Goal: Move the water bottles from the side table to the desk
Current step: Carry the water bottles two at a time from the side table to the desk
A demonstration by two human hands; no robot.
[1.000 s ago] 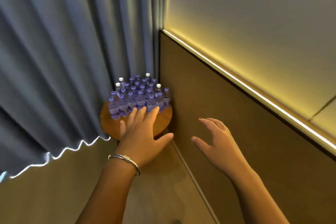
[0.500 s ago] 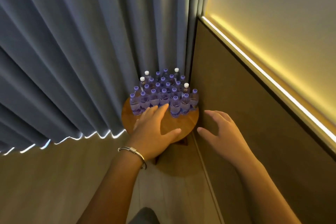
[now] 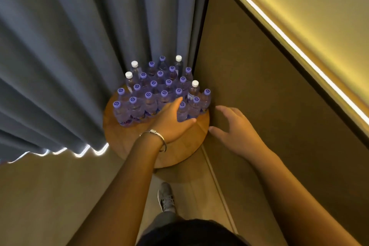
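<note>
Nearest to me, my shoe point(image 3: 166, 197) stands on the pale floor point(image 3: 50, 195) below my dark top. Both my forearms reach forward from there. My left wrist carries a silver bangle point(image 3: 157, 136). My left hand point(image 3: 171, 124) is over the round wooden side table point(image 3: 123, 136), fingers straight and together, thumb spread wide to the right; the fingertips reach in among the front row of bottles, but I cannot tell whether they touch one, and the hand has hold of nothing. My right hand point(image 3: 237, 132) hangs just off the table's right edge, in front of the brown wall panel point(image 3: 269, 90), fingers loosely spread and a little bent, holding nothing.

The water bottles point(image 3: 159, 90) stand upright in a tight cluster on the far half of the side table, most with purple caps, four with white caps. Behind them the grey curtain point(image 3: 79, 46) falls in folds to the corner, and a lit strip point(image 3: 295, 46) runs along the top of the panel.
</note>
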